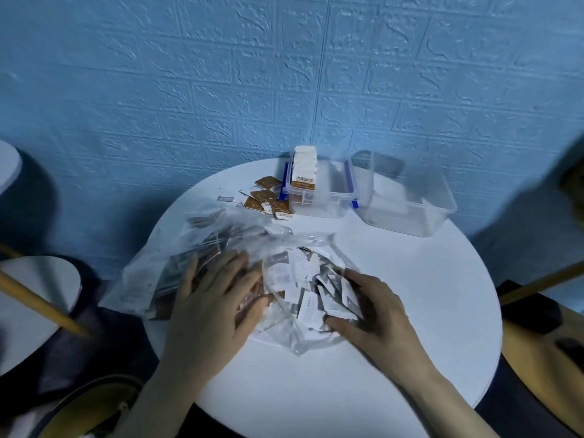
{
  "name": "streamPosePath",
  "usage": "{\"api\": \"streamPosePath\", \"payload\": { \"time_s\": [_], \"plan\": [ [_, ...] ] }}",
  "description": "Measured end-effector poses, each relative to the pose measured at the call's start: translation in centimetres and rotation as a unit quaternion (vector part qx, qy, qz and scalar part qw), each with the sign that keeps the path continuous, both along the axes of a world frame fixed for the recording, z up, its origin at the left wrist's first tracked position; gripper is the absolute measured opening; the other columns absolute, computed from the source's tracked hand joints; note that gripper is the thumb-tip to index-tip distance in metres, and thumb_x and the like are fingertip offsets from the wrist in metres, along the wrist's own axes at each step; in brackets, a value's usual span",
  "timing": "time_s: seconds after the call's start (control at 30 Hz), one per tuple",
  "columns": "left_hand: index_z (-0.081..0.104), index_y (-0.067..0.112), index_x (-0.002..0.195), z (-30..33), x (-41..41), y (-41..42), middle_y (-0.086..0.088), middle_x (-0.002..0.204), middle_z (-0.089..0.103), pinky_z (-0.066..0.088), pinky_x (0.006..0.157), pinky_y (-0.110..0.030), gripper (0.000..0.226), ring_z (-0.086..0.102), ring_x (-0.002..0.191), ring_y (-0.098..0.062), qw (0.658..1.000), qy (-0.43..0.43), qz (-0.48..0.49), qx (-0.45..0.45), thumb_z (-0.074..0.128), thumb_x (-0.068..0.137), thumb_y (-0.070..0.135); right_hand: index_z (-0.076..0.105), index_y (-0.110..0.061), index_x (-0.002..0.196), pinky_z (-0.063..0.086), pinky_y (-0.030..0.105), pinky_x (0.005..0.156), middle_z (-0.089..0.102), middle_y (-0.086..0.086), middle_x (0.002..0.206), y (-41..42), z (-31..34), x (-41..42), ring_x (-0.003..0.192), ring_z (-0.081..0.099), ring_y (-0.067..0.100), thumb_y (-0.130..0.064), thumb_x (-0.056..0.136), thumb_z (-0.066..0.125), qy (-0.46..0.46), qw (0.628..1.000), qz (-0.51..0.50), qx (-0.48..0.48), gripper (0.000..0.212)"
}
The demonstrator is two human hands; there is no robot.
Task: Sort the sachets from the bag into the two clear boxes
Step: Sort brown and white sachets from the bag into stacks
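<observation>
1. The left hand [218,292] lies flat with fingers spread on the clear plastic bag [164,279], near the left edge of the round white table [410,311]. I take it the hand is pinning the slippery film so the bag does not slide while the other hand works.
2. The right hand [376,308] curls its fingers and thumb round a small bunch of sachets [319,292] at the bag's open mouth, near the middle of the table. It looks like a gathering grip for pulling several out at once.
3. The sachets in the bag are small flat packets, some white with print, some dark or brown; they lie jumbled and overlapping, so kinds are hard to tell apart under the film.
4. A few brown sachets [268,197] lie loose on the far side of the table, just left of the boxes, perhaps waiting to be filed.
5. The box with blue clips [319,200] stands at the far side and holds a row of white-and-brown sachets [305,172] upright along its left wall.
6. The plain clear box [410,210] stands just to its right; it looks empty, though blur makes that uncertain.
</observation>
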State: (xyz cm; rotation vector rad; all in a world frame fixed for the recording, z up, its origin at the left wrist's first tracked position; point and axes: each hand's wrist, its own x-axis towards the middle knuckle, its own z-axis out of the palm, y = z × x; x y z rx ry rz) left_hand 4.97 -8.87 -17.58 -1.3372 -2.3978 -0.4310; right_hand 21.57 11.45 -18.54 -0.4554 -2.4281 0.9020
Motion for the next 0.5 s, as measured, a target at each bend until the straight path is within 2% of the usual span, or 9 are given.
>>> {"api": "streamPosePath", "payload": {
  "time_s": [0.1,0.2,0.27,0.3,0.37,0.43,0.5],
  "plan": [
    [0.07,0.014,0.103,-0.3,0.0,0.0,-0.005,0.125,0.063,0.027,0.109,-0.058,0.036,0.054,0.124,-0.023,0.999,0.012,0.017,0.048,0.05,0.087,0.04,0.047,-0.046,0.127,0.042,0.047,0.097,0.055,-0.025,0.123,0.0,0.1,0.3,0.118,0.053,0.006,-0.067,0.071,0.07,0.026,0.999,0.022,-0.029,0.064],
    [0.068,0.007,0.105,-0.6,-0.2,0.5,-0.007,0.122,0.064,0.025,0.111,-0.056,0.038,0.054,0.122,-0.024,0.996,0.017,0.04,0.079,0.049,0.082,0.029,0.052,-0.037,0.129,0.042,0.052,0.096,0.061,-0.017,0.121,0.0,0.3,0.6,0.113,0.057,0.014,-0.063,0.083,0.058,0.033,0.998,0.021,-0.055,0.053],
    [0.064,0.004,0.11,-0.3,0.3,1.0,-0.01,0.121,0.063,0.027,0.111,-0.054,0.038,0.053,0.12,-0.028,0.991,0.006,0.046,0.127,0.06,0.075,0.017,0.053,-0.036,0.13,0.042,0.05,0.098,0.061,-0.02,0.122,0.0,0.3,0.7,0.116,0.056,0.012,-0.054,0.084,0.058,0.028,0.998,0.011,-0.053,0.049],
    [0.061,0.002,0.114,0.0,0.8,1.3,-0.012,0.12,0.061,0.03,0.108,-0.055,0.046,0.052,0.118,-0.03,0.987,-0.013,0.041,0.153,0.067,0.069,0.007,0.052,-0.035,0.131,0.042,0.049,0.098,0.059,-0.022,0.123,0.1,0.2,0.7,0.117,0.055,0.011,-0.05,0.084,0.06,0.026,0.999,0.009,-0.04,0.05],
    [0.055,0.003,0.125,0.9,2.1,1.8,-0.009,0.123,0.057,0.036,0.105,-0.055,0.06,0.051,0.115,-0.028,0.982,-0.042,-0.004,0.183,0.064,0.067,-0.004,0.05,-0.035,0.134,0.042,0.047,0.098,0.055,-0.028,0.123,0.1,0.0,0.8,0.115,0.053,0.005,-0.044,0.082,0.063,0.019,1.0,0.01,-0.014,0.055],
    [0.054,0.012,0.131,1.5,3.3,2.1,-0.002,0.133,0.056,0.031,0.108,-0.055,0.059,0.049,0.126,-0.023,0.982,-0.041,-0.091,0.16,0.05,0.073,0.001,0.046,-0.038,0.136,0.04,0.04,0.098,0.051,-0.032,0.121,0.1,0.1,0.9,0.112,0.049,-0.002,-0.041,0.081,0.064,0.016,1.0,0.018,-0.007,0.058],
    [0.062,0.017,0.126,1.3,4.1,2.3,0.005,0.134,0.057,0.026,0.109,-0.057,0.046,0.043,0.134,-0.017,0.983,-0.02,-0.149,0.1,0.045,0.083,0.013,0.043,-0.043,0.135,0.034,0.026,0.099,0.05,-0.03,0.116,0.0,0.2,1.0,0.11,0.045,-0.005,-0.04,0.082,0.063,0.014,0.999,0.024,-0.02,0.056]
  ]
}}
